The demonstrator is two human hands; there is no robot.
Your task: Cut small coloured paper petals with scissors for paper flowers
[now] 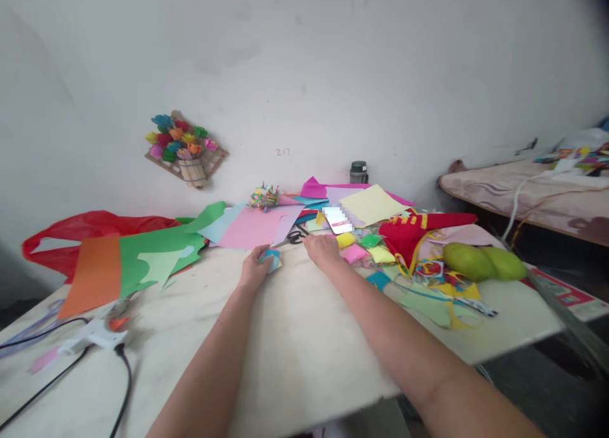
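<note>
Two hands among coloured paper, apparently partway through small cutting work

To judge by the offcuts, partly done. Already trimmed: a pale-green sheet (159, 270) with curved bites out of it, lying on a green card (129, 276) at the left; likewise, over at the right, a spread of cut scraps (421, 303) near two green fruits (469, 261). Apparently whole, or nearly so: a pink sheet (250, 227) just beyond the hands, and a cream sheet (373, 205) farther back, towards the wall. Presumably unfinished: a small blue paper piece (273, 260), loose and not fixed to anything in sight. Impossible to count the cuts left.

Pinched at its left edge, the same piece, between thumb and bent fingers of the left hand (255, 270), low over the bare middle of the table (295, 343). Not spread, that hand, but closed down to a narrow hold. Just beyond and to the right, dark-handled scissors (295, 237), pointing roughly leftwards. Right at the handles, the fingertips of the right hand (322, 251), with fingers curled and close together, seen mostly from the back. Cannot tell a firm grip from a mere touch there.
</note>
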